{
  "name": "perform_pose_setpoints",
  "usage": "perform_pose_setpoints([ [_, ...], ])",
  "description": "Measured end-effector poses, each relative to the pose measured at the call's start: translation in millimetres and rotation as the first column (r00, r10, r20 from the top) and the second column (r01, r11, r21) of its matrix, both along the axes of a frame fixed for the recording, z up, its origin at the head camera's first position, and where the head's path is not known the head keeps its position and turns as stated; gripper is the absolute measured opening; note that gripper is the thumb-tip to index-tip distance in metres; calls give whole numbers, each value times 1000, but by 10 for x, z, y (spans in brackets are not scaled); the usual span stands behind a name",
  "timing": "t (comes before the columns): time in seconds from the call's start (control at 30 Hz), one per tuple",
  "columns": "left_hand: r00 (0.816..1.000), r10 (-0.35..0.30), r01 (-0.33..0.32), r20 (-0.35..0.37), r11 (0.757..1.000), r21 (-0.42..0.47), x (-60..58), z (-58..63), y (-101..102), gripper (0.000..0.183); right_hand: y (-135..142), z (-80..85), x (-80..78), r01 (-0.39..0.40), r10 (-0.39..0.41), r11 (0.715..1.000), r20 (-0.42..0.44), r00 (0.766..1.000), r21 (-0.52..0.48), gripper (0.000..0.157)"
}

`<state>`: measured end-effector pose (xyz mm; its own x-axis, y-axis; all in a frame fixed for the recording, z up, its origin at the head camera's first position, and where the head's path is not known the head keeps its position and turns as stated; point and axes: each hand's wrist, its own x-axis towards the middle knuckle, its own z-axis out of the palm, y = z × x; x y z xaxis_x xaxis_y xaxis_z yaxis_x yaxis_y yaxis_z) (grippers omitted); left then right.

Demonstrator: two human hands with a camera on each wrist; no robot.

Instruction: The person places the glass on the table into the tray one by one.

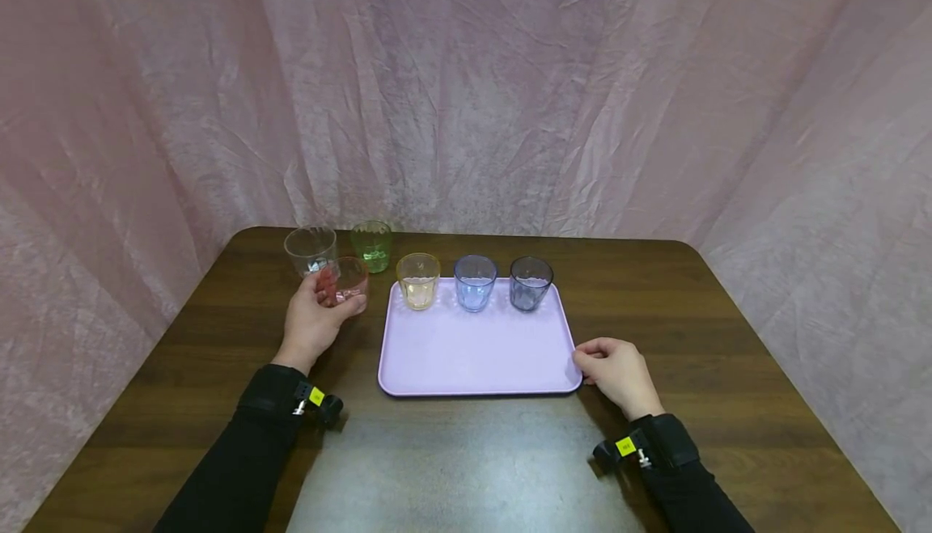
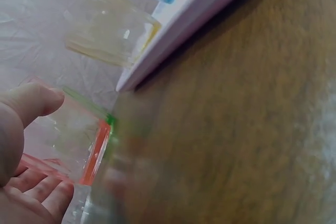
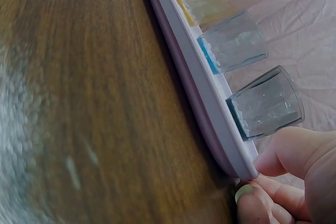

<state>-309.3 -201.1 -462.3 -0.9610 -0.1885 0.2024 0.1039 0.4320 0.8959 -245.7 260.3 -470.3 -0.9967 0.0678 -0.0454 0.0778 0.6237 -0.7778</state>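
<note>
My left hand is around a pink-red glass, thumb on one side and fingers on the other. That glass stands left of the lilac tray, in front of a clear glass and a green glass. On the tray's far side, a yellow glass, a blue glass and a dark grey glass stand upright in a row. At the tray's right edge my right hand pinches the rim, thumb above and fingers below in the right wrist view.
The tray lies on a dark wooden table with rounded far corners. A shiny grey patch covers the table's near middle. Pink curtains hang behind the table and along both sides.
</note>
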Motion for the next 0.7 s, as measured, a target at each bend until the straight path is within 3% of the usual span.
perform_pose_setpoints([
  [0.2, 1000, -26, 26, -8, 1000, 1, 32, 99, 14, 75, -2, 7, 0, 2, -1, 1000, -8, 1000, 3, 19],
  [0.43, 997, -63, 63, 40, 998, -11, 86, 250, 51, 76, 4, 4, 7, 4, -4, 1000, 10, 1000, 16, 20],
  [0.7, 994, -110, 110, 23, 994, 3, 125, 407, 131, 75, 2, -2, 3, 12, -13, 1000, 8, 1000, 22, 20],
])
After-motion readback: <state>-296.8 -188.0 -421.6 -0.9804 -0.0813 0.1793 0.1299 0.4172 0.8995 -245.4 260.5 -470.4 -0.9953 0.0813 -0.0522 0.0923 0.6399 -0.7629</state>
